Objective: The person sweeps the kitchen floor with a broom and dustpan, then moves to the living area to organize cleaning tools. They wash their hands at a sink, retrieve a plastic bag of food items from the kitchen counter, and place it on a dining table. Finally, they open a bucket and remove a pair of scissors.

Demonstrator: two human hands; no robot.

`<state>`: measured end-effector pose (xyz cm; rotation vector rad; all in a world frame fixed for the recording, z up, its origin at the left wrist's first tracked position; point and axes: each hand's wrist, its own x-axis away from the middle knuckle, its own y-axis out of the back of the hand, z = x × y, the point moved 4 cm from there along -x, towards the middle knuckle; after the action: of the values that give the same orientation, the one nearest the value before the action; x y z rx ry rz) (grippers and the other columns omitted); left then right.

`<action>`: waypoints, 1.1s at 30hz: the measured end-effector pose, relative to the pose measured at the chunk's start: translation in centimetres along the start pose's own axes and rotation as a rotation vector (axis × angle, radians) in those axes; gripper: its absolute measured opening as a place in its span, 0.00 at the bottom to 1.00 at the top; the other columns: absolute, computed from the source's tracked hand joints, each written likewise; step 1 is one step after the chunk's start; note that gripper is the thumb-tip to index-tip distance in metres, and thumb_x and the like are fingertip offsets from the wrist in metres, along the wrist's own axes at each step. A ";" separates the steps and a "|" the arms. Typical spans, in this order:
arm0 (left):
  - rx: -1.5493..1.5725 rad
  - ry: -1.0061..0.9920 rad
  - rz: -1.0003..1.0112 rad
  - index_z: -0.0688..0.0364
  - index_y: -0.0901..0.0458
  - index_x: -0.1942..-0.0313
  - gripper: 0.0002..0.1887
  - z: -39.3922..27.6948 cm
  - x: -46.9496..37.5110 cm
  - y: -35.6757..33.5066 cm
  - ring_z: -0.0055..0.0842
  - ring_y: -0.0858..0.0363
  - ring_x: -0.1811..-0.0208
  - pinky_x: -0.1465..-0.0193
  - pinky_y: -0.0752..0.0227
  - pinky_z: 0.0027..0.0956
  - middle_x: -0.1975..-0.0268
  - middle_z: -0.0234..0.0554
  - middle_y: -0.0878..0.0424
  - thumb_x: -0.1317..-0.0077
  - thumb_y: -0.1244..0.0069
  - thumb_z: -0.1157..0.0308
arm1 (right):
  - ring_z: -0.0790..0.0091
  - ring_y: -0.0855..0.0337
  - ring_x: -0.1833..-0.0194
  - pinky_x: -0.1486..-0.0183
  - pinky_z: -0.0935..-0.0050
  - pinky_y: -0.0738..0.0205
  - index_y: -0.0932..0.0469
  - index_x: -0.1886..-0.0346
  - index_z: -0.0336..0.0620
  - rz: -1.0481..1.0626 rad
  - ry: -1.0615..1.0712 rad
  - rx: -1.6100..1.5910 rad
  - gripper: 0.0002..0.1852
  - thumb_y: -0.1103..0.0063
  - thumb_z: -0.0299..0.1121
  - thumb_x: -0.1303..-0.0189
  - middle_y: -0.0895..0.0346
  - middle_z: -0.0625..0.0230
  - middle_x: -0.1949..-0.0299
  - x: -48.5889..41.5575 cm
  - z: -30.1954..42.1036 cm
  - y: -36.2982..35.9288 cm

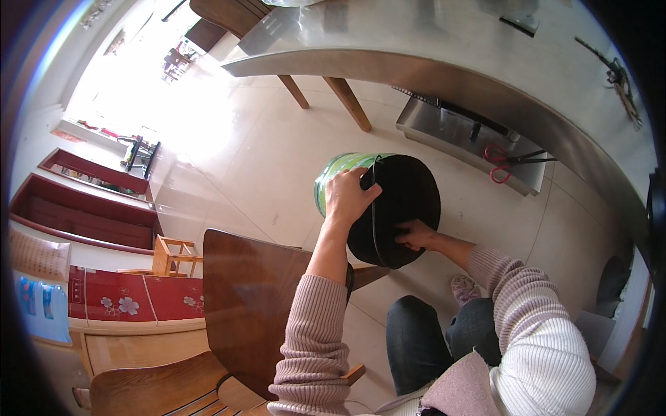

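Note:
A round bucket (pixel 394 208) with a black inside and a green patterned outer wall is tipped, its mouth facing me. A thin bail handle (pixel 374 218) arches across the mouth. My left hand (pixel 349 195) grips the upper left rim, thumb over the edge on the black side. My right hand (pixel 416 235) is at the lower right of the mouth, in front of the dark inside. Its fingers look curled, but the dark background hides whether they pinch anything. The bucket's contents cannot be made out.
A steel-topped table (pixel 416 31) curves along the far side. Below it, red-handled scissors (pixel 512 160) lie on a metal box (pixel 468 130). Wooden chairs (pixel 250 301) stand close at my left. A small wooden stool (pixel 177 256) and red cabinets (pixel 119 296) are farther left.

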<state>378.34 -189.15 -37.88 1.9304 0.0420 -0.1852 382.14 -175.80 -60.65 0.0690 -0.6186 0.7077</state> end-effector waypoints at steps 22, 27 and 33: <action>-0.044 0.156 -0.107 0.56 0.18 0.59 0.23 1.6 0.5 1.1 0.40 0.19 0.63 0.55 0.27 0.38 0.67 0.50 0.17 0.54 0.44 0.54 | 0.78 0.35 0.81 0.82 0.78 0.41 0.35 0.41 0.34 -0.062 0.006 -0.103 0.29 0.41 0.27 0.48 0.31 0.68 0.78 8.5 2.5 5.2; -0.061 0.152 -0.129 0.56 0.18 0.59 0.22 1.5 0.6 1.1 0.39 0.19 0.63 0.55 0.27 0.38 0.67 0.49 0.17 0.54 0.44 0.55 | 0.79 0.36 0.82 0.83 0.79 0.44 0.34 0.41 0.34 -0.069 0.054 -0.121 0.27 0.42 0.25 0.47 0.32 0.69 0.79 8.9 2.4 5.8; -0.020 0.162 -0.141 0.57 0.18 0.60 0.22 1.8 0.7 1.1 0.41 0.19 0.64 0.55 0.28 0.39 0.68 0.51 0.18 0.54 0.44 0.55 | 0.81 0.38 0.83 0.84 0.80 0.45 0.34 0.41 0.35 -0.061 0.087 -0.069 0.26 0.43 0.26 0.46 0.33 0.70 0.80 9.5 2.6 6.0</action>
<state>378.94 -191.27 -37.61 1.9196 0.2874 -0.1209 382.61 -166.29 -54.13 -0.0065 -0.5550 0.6264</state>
